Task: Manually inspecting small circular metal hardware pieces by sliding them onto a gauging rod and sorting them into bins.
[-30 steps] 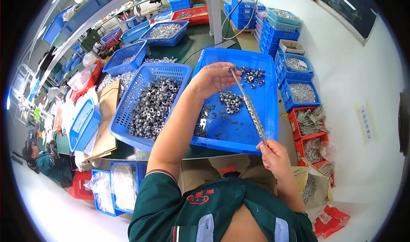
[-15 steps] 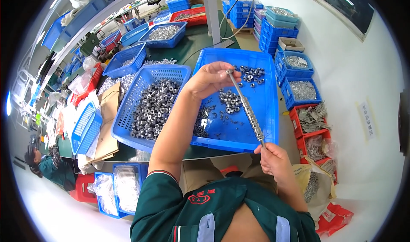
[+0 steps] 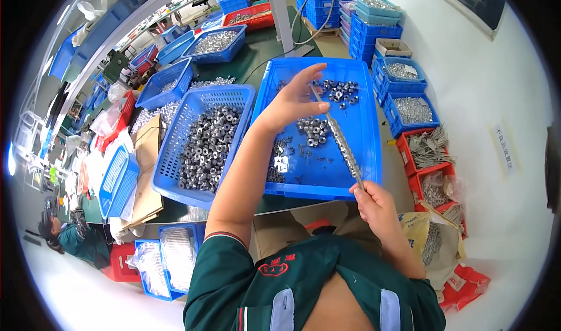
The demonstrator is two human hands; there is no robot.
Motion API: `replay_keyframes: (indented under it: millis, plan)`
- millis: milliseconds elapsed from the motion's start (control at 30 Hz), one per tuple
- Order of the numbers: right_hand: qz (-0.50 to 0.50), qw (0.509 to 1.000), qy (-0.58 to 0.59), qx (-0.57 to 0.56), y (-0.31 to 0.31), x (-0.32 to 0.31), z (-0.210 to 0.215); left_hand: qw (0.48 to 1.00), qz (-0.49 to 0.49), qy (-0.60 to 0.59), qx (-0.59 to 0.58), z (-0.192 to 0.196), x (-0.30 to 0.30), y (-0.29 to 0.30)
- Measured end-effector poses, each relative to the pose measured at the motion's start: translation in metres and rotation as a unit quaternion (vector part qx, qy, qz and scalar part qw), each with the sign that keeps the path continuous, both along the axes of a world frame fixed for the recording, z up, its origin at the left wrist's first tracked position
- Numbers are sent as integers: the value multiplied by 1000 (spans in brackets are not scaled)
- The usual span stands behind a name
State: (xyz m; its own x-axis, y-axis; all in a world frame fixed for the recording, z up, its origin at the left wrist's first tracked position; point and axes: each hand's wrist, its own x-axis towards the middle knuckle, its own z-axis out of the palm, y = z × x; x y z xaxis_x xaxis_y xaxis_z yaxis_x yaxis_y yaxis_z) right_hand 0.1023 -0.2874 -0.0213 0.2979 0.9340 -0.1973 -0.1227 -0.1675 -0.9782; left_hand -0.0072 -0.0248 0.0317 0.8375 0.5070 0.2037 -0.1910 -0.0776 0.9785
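Head camera: I have both hands well apart over a blue tray [image 3: 361, 123] at the centre of the frame. The right hand [image 3: 377, 205], right of centre and below the tray's front edge, pinches the lower end of a metal rod [image 3: 343, 147] between thumb and fingers. The left hand [image 3: 290, 104], above centre, has its fingers spread and its thumb held away from them at the rod's upper end; I cannot tell whether it touches the metal. The rod slants across the tray from upper left to lower right, with small shiny pieces threaded in a row along its lower half.

Beneath it, I see dark metal parts [image 3: 314, 131] lying in loose groups on the tray floor. Just left stands a blue perforated basket [image 3: 168, 166], holding a heap of ring-shaped metal pieces [image 3: 210, 147]. Both containers sit on a green table [image 3: 257, 43]. Farther left, a cardboard sheet [image 3: 148, 167] lies beside the basket.

Red bins [image 3: 411, 147] line the right of the frame, below stacked blue crates [image 3: 403, 85]. At lower left I make out a co-worker [image 3: 85, 240] in green.
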Motion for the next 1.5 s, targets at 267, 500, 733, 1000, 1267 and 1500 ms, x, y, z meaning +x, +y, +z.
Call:
replay_keyframes:
  millis: [267,500,733,1000,1267,1500]
  plan:
    - [-5,995,-100,8,0,-2,1,925,70,84,364,1,-2,2]
    - [-9,992,-124,10,-1,-4,0,996,82,-41,23,-2,3,0]
    - [-10,999,-29,11,-1,-2,-1,803,222,431,346,1,-22,31]
    - [-11,996,87,8,0,0,0,994,17,103,-34,-6,-7,16]
    - [-11,994,105,5,-2,0,1,990,-45,128,-44,-17,10,-1]
    - [-40,990,135,3,-3,1,6,987,68,147,15,-19,1,24]
